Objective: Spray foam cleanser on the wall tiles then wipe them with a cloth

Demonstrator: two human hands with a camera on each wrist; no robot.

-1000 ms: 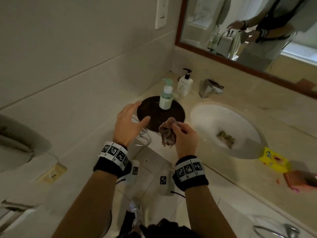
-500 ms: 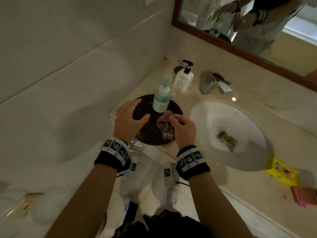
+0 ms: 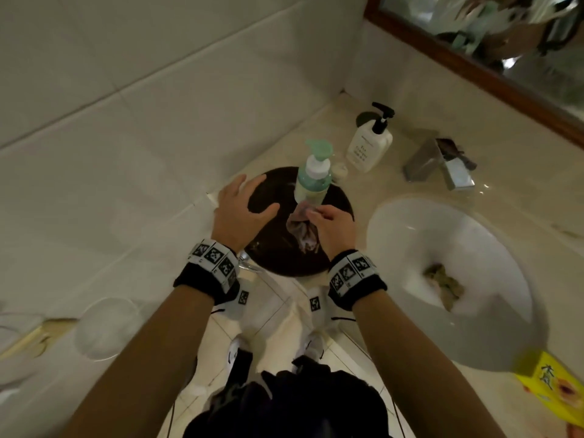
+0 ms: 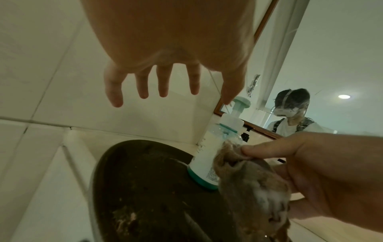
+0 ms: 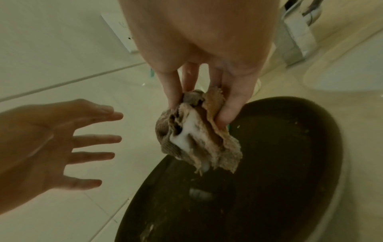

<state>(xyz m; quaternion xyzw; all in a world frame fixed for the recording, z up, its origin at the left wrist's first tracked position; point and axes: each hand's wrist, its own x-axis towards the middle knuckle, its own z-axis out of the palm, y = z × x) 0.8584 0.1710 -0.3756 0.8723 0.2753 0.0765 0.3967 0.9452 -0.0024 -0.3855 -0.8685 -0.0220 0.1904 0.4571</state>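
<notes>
My right hand (image 3: pixel 328 224) pinches a crumpled brown cloth (image 5: pixel 199 137) by its top, white foam caught in its folds, hanging over a dark round tray (image 3: pixel 284 260) on the counter. The cloth (image 3: pixel 301 233) dangles just in front of the teal-and-white foam cleanser bottle (image 3: pixel 313 175), which stands upright on the tray's far side. My left hand (image 3: pixel 241 213) hovers open with fingers spread (image 4: pixel 143 85), left of the cloth and near the pale wall tiles (image 3: pixel 142 121). In the left wrist view the bottle (image 4: pixel 213 150) sits just behind the cloth (image 4: pixel 253 185).
A white pump bottle (image 3: pixel 369 143) and a metal faucet (image 3: pixel 439 162) stand behind the white sink (image 3: pixel 493 327), which holds a greenish rag (image 3: pixel 442 282). A yellow box (image 3: pixel 553 390) lies at the counter's right edge. A framed mirror (image 3: pixel 474 58) hangs above.
The head view has tilted downward. Both hands keep almost the same pose over the tray; the right hand with the cloth has edged closer to the cleanser bottle.
</notes>
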